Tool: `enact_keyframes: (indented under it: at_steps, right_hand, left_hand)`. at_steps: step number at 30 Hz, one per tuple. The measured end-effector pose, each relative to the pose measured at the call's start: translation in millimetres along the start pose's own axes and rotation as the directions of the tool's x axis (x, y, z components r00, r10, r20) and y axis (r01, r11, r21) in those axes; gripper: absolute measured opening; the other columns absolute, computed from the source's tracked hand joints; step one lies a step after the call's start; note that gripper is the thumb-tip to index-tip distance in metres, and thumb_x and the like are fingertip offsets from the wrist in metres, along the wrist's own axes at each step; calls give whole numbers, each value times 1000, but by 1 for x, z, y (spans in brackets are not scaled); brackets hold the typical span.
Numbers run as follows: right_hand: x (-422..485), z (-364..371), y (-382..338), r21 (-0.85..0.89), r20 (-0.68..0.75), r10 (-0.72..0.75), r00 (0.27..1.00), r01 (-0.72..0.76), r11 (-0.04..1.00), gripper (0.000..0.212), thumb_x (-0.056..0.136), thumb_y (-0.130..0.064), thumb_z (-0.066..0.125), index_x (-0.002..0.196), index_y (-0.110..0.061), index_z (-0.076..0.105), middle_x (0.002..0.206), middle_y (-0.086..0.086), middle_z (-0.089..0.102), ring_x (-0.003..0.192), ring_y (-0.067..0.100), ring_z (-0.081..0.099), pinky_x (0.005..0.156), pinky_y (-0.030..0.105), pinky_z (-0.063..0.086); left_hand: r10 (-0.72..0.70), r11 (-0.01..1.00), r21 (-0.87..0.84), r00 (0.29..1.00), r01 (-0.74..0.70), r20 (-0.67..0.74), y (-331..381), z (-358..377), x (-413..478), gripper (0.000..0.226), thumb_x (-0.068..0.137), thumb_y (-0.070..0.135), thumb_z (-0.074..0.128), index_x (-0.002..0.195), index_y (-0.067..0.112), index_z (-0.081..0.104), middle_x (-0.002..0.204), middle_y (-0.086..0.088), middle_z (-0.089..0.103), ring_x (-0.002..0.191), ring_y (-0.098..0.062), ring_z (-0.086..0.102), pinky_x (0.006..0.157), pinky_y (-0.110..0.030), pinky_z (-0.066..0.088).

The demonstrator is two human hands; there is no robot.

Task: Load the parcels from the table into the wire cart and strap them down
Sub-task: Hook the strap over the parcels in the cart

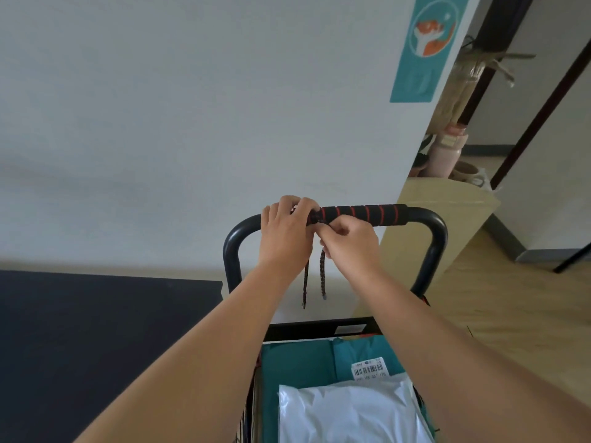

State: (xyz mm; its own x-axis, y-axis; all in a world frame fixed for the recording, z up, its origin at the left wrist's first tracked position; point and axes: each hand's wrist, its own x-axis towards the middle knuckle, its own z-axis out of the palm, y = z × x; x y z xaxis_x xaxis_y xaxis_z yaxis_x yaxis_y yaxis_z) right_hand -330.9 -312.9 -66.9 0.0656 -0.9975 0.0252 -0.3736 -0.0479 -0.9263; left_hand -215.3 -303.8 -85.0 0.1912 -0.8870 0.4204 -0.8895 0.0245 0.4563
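Note:
The cart's black handle bar (435, 238) arches across the middle, with a black foam grip ringed in red (364, 215). A dark braided cord (323, 276) is wrapped round the grip's left end, and two loose ends hang down. My left hand (284, 235) grips the handle over the wrap. My right hand (347, 243) pinches the cord just below the bar. Below, inside the cart, lie a white plastic parcel (348, 414) and a teal parcel (361, 353) with a barcode label (368, 369).
A dark table top (96, 340) fills the lower left, close to the cart. A white wall stands right behind the handle. At right a beige cabinet (447, 219) carries pink vases (446, 151), with wooden floor (511, 308) beyond.

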Motion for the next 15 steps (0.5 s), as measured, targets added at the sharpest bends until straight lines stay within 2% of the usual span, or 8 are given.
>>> enact_keyframes:
  at_steps: [2, 4, 8, 11, 13, 15]
  right_hand:
    - [-7, -6, -4, -29, -3, -49, 999, 49, 998, 25, 82, -27, 67, 65, -12, 57, 62, 10, 61, 53, 13, 50, 49, 19, 42]
    - [-15, -14, -9, -29, -8, -83, 997, 83, 996, 26, 82, -25, 66, 68, -6, 57, 62, 13, 58, 53, 13, 47, 48, 19, 38]
    - [-34, -34, -20, 32, -53, -115, 992, 117, 993, 28, 83, -20, 65, 60, -13, 50, 55, 3, 51, 58, 24, 56, 47, 17, 38]
    - [-50, -54, -32, 111, -96, -129, 987, 139, 984, 28, 82, -16, 64, 59, -11, 48, 54, 3, 51, 58, 25, 57, 42, 12, 35]
    - [-61, -68, -42, 146, -110, -149, 983, 164, 976, 27, 81, -15, 64, 61, -4, 49, 55, 7, 50, 59, 24, 57, 38, 11, 31]
    - [-70, -82, -52, 203, -122, -168, 978, 190, 961, 29, 80, -14, 64, 58, -8, 46, 54, 6, 47, 58, 23, 55, 40, 12, 32]
  left_hand:
    - [-3, 999, -51, 999, 1, -41, 7, -1, -6, 16, 90, 7, 55, 100, 17, 60, 112, 3, 55, 104, -21, 47, 99, -33, 32]
    - [-2, 997, -79, 997, -4, -71, 15, -3, -15, 10, 90, 4, 53, 90, 13, 58, 100, 3, 59, 98, -21, 49, 93, -33, 36]
    - [5, 999, -44, 996, -9, -87, 28, -11, -30, 8, 95, 9, 51, 96, 14, 57, 94, 3, 62, 95, -20, 49, 84, -30, 39]
    - [-78, 996, -42, 993, 75, -91, 38, -23, -34, 9, 99, 15, 47, 98, 17, 55, 93, 6, 61, 93, -17, 47, 67, -30, 39]
    - [-143, 990, -36, 985, 140, -100, 44, -35, -36, 11, 100, 14, 43, 94, 18, 53, 86, 6, 59, 83, -17, 50, 55, -29, 34]
    - [-220, 974, -79, 971, 213, -94, 51, -49, -36, 14, 99, 12, 41, 90, 18, 50, 77, 6, 56, 71, -20, 54, 49, -30, 32]
